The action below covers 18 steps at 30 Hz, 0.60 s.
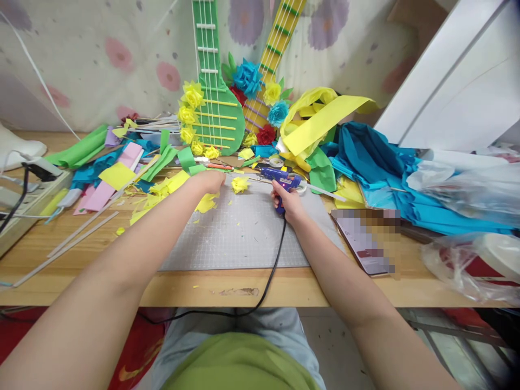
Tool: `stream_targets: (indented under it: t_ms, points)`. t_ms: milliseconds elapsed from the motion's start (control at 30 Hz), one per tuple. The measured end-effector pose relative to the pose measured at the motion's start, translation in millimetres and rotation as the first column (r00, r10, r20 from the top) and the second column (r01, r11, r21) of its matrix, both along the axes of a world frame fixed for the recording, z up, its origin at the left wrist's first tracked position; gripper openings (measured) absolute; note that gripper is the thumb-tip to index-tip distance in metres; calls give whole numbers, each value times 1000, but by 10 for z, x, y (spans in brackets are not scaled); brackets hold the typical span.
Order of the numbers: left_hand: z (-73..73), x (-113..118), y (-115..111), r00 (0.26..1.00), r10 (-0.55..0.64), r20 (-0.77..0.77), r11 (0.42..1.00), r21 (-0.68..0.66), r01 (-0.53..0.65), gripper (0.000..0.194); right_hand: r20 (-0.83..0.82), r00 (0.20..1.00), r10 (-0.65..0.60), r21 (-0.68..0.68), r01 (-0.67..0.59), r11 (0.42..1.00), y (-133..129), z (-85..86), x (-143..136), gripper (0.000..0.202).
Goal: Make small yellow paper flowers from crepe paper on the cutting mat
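Note:
My right hand (287, 199) is wrapped round the handle of a blue hot glue gun (286, 179), its nozzle pointing left. A black cord (273, 271) runs down from the gun over the table edge. My left hand (213, 182) is closed, knuckles up, over the back left of a grey cutting mat (244, 238); whatever its fingers pinch is hidden. Between the hands a yellow paper flower (240, 184) sits above the mat, right of my left hand. Yellow paper pieces (170, 189) lie beside and under my left forearm.
A green paper lute-shaped instrument (221, 116) and a yellow one (280, 43), trimmed with flowers, lean on the back curtain. Blue crepe paper (377, 157), a phone (361, 244) and a bagged tub (479, 260) lie right. Paper strips (87, 233) and a power strip (36, 189) lie left.

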<state>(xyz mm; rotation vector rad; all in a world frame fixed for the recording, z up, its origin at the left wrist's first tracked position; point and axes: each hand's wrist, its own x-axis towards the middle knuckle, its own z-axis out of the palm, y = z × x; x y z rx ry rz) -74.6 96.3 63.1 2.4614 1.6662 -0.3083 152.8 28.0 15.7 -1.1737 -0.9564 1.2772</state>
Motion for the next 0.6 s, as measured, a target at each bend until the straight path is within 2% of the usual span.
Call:
stream_targets:
  t_ms: [67,167,267,333,400,467,600]
  points:
    - [13,-5,-19,1000,-11,-16,1000,-4,11,23,-1,1000,1,5,-1,1000,2,-4,1,40]
    - [34,-32,-48,999,-14,50,1000,26,13,11,2,1000,7,11,-8,1000,6,-10,6,40]
    - [75,-98,-66,973,-47,226,987,161,10,6,10,1000,18,13,-18,1000,8,-14,14,40]
    - [109,-152,-89,917,-46,395,965,255,-62,3,12,1000,26,15,-26,1000,6,-16,17,40]
    - [126,-191,-144,815,-15,580,935,297,-194,5,14,999,37,23,-38,999,-2,-15,13,39]
    - [105,-194,-239,676,6,737,904,285,-319,7,25,998,52,34,-53,998,-15,-5,4,37]
    - [-80,-88,-508,368,37,929,902,127,-412,13,53,995,85,60,-89,994,-65,41,-15,34]
